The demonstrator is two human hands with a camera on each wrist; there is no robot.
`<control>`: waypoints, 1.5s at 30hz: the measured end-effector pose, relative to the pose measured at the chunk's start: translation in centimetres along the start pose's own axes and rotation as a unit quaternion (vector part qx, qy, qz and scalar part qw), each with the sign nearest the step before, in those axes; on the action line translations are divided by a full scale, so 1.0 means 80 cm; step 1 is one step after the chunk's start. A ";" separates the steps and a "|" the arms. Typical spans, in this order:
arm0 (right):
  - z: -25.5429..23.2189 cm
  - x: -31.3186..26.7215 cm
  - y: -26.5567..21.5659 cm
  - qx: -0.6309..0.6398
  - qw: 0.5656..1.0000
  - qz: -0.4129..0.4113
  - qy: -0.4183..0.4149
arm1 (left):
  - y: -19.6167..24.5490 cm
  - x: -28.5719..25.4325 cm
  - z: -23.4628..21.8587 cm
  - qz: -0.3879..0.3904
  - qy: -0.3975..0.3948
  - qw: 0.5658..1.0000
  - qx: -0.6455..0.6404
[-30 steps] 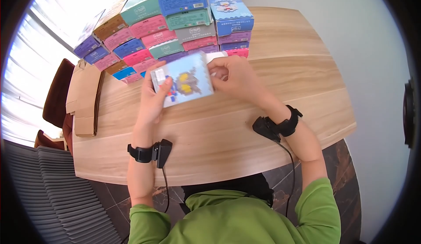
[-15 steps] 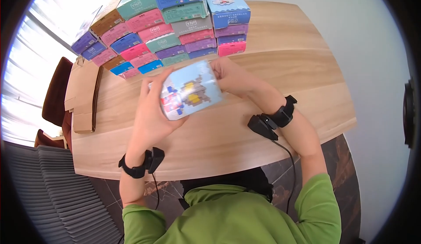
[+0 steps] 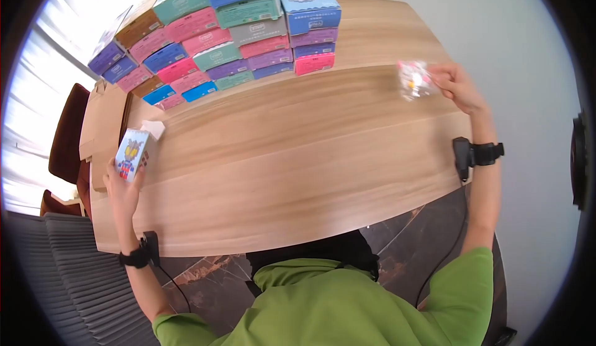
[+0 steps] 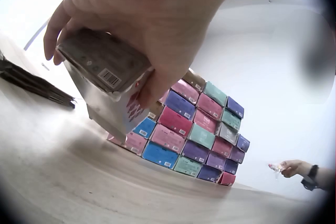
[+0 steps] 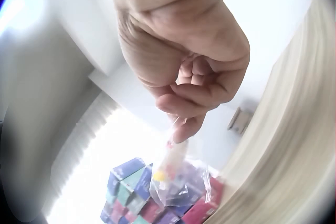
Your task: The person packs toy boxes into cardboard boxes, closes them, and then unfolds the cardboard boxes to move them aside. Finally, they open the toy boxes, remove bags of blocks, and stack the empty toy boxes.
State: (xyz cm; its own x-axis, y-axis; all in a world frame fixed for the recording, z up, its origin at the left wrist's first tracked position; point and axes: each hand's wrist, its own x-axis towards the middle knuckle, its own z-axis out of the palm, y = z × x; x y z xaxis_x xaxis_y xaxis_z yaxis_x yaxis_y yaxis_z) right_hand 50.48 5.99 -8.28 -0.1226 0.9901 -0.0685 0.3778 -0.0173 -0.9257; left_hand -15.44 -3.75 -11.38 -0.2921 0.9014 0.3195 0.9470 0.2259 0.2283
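At the table's left side my left hand [image 3: 125, 192] grips a small light-blue box [image 3: 132, 149] printed with a grey, yellow and red blocky figure. A white flap stands out at the box's far end. In the left wrist view the thumb and fingers wrap the box's sides, and its grey, barcoded end [image 4: 100, 58] faces the camera. Far to the right, my right hand [image 3: 460, 88] pinches a clear plastic bag [image 3: 412, 80] by its edge. Small pink, white and yellow pieces show through the bag [image 5: 176, 182], which hangs below the fingertips in the right wrist view.
A wide stack of colored boxes [image 3: 214, 38] stands along the back of the wooden table [image 3: 279, 147]. Flattened cardboard [image 3: 102, 125] lies at the left edge, beside the held box. A wall [image 3: 496, 41] rises close past the table's right end.
My hands have moved apart: the left has carried the box to the left, while the right has swung far right with the clear bag, which now shows in its fingers.
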 end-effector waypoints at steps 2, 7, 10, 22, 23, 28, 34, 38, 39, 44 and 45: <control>-0.041 -0.004 0.019 -0.034 0.998 0.038 -0.022 | 0.015 0.003 -0.006 -0.060 -0.021 0.993 0.095; -0.070 0.000 0.040 -0.124 0.984 0.126 -0.021 | 0.027 0.018 -0.002 -0.100 -0.145 0.963 0.205; -0.049 -0.003 0.009 -0.191 0.961 0.198 0.030 | 0.024 0.032 0.009 -0.003 -0.058 0.989 0.134; 0.163 0.114 -0.059 0.182 0.967 0.172 -0.047 | 0.050 0.213 0.042 -0.228 -0.158 0.649 -0.709; 0.179 0.124 -0.057 0.194 0.961 0.190 -0.042 | 0.057 0.213 0.043 -0.235 -0.186 0.630 -0.716; 0.235 0.167 -0.050 0.371 0.927 0.041 -0.034 | 0.096 0.197 0.050 -0.203 -0.198 0.616 -0.735; 0.247 0.192 -0.044 0.412 0.910 0.038 -0.021 | 0.096 0.197 0.051 -0.201 -0.187 0.628 -0.728; 0.246 0.196 -0.038 0.393 0.918 0.042 0.015 | 0.096 0.199 0.051 -0.199 -0.200 0.632 -0.722; 0.242 0.190 -0.043 0.379 0.923 0.051 0.033 | 0.096 0.198 0.048 -0.204 -0.207 0.636 -0.715; 0.182 0.195 -0.071 0.272 0.956 0.002 0.109 | 0.020 0.186 0.019 -0.190 -0.258 0.824 -0.466; 0.173 0.197 -0.093 0.281 0.950 -0.017 0.133 | 0.009 0.167 0.000 -0.117 -0.255 0.873 -0.399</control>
State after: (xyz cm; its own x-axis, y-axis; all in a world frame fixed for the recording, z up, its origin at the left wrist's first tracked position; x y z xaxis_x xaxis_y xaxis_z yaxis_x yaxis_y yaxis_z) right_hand 33.04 19.80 -7.61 0.1388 0.9903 -0.0081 -0.1815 0.0174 -0.9832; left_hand -18.65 8.47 -6.92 -0.1747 0.9583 -0.2261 0.4147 0.2799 0.8658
